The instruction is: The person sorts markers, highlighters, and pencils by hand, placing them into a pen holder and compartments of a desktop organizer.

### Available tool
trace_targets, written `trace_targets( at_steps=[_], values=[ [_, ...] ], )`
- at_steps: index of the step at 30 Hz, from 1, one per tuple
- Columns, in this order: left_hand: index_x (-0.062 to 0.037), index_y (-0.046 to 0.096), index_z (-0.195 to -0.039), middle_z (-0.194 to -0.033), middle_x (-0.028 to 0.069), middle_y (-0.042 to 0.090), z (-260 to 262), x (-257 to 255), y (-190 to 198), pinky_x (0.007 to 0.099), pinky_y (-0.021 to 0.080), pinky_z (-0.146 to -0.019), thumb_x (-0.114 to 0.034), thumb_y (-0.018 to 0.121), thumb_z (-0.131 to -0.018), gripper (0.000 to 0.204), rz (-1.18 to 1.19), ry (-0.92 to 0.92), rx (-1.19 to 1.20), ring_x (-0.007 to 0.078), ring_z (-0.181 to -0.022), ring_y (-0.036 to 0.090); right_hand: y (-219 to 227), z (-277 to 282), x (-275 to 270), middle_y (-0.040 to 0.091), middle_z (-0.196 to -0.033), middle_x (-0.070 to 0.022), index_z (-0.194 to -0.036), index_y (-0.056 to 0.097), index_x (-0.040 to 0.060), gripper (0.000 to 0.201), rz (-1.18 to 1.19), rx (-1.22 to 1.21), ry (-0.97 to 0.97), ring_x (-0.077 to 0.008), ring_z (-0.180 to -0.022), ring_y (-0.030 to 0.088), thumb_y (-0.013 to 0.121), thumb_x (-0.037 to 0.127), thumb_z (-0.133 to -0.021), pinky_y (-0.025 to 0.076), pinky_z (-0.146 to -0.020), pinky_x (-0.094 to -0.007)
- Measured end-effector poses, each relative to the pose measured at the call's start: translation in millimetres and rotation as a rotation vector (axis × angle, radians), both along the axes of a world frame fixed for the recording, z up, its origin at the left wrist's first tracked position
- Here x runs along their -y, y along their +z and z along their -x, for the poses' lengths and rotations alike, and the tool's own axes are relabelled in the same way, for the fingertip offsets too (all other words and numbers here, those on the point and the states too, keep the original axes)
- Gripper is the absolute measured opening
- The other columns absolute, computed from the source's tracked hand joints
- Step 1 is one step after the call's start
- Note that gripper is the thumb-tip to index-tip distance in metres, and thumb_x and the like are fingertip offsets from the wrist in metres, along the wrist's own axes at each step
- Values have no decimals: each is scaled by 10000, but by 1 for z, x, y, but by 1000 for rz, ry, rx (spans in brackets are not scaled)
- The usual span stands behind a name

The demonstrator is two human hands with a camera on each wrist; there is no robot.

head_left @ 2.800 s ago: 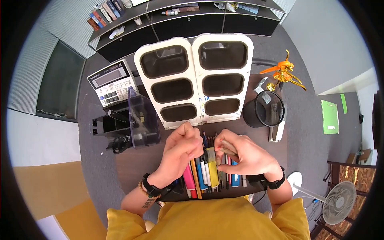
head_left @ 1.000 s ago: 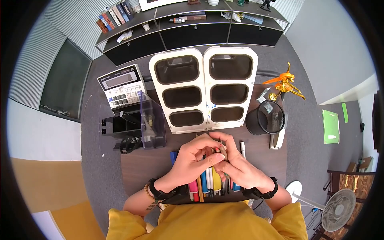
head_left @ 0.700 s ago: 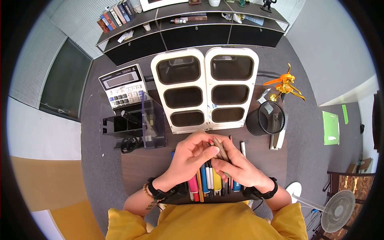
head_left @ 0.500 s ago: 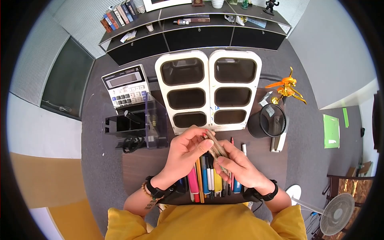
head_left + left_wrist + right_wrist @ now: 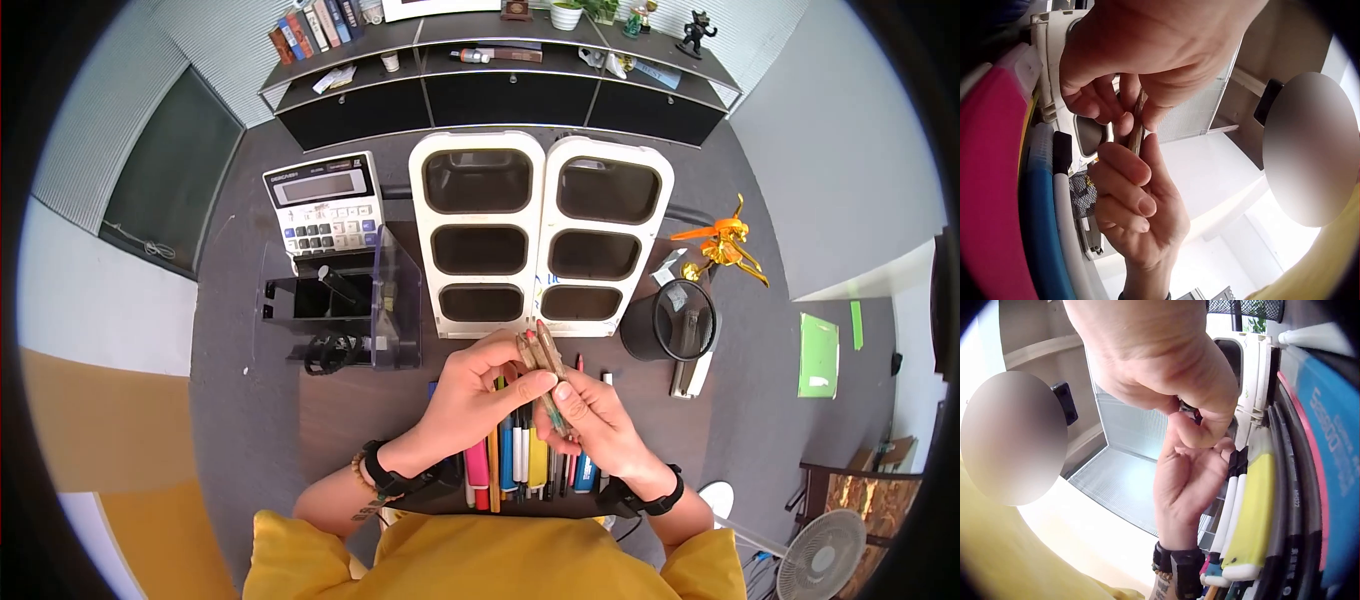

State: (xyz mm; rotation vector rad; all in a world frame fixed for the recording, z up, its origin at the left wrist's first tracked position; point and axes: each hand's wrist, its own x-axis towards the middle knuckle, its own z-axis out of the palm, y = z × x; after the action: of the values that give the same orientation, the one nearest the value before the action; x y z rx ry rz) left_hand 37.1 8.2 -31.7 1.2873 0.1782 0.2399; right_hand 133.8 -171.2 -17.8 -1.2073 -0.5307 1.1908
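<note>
Several brownish pencils (image 5: 541, 352), some with red tips, are held together above the table in the head view, tips pointing up and away. The left hand (image 5: 478, 398) pinches them between thumb and fingers near the middle. Its partner, the right hand (image 5: 597, 418), grips their lower part, thumb on top. In the left wrist view the right hand (image 5: 1141, 200) has its fingers curled beside the pencils (image 5: 1138, 128). Below the hands lies a row of pens and markers, including a pink marker (image 5: 477, 466), a yellow highlighter (image 5: 538, 460) and a blue one (image 5: 585, 472).
A white organizer (image 5: 536, 290) with dark compartments stands behind the hands. At left are a calculator (image 5: 325, 205) and a clear desk holder (image 5: 400, 310). A black mesh cup (image 5: 645, 325), a stapler (image 5: 690, 376) and a golden figurine (image 5: 722, 245) stand at right on the table (image 5: 340, 420).
Both hands came together from apart, and the pencils between them have turned more upright, their tips showing above the fingers. The head view has shifted slightly, showing more of the shelf.
</note>
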Motion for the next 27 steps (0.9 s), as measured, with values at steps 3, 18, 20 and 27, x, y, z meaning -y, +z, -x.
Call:
trace_targets(
  at_steps=[3,18,20,27],
  values=[
    [4,743,-1057,-993,-2,651,0,-2,1,246,478,-786,-131,756,-1017,141,-13,13,-32,55,-881,591,-2,0,0,683,-887,-66,-1346,553,10,409,10,-27,31,-98,-637,612,422,359,-1179,445,-517,-211],
    [-6,725,-1013,-963,2,693,6,-8,-11,228,500,-716,-77,805,-973,114,-108,-20,-44,24,-850,605,-8,0,-2,744,-979,-190,-1311,529,-35,400,9,5,89,-229,-768,748,418,325,-1176,576,-587,-282],
    [-17,721,-976,-950,-6,687,5,-8,-10,225,475,-697,-86,823,-960,124,-118,-10,-54,13,-832,584,-7,0,-2,740,-979,-196,-1293,535,-32,402,-1,15,83,-225,-757,740,424,335,-1173,579,-588,-284],
    [28,711,-1130,-1011,9,697,3,-3,4,253,528,-822,-72,756,-1007,165,107,-12,2,58,-925,628,-6,-1,-2,734,-971,-201,-1287,538,-26,400,-42,-45,37,-219,-734,726,428,340,-1172,580,-580,-283]
  ],
)
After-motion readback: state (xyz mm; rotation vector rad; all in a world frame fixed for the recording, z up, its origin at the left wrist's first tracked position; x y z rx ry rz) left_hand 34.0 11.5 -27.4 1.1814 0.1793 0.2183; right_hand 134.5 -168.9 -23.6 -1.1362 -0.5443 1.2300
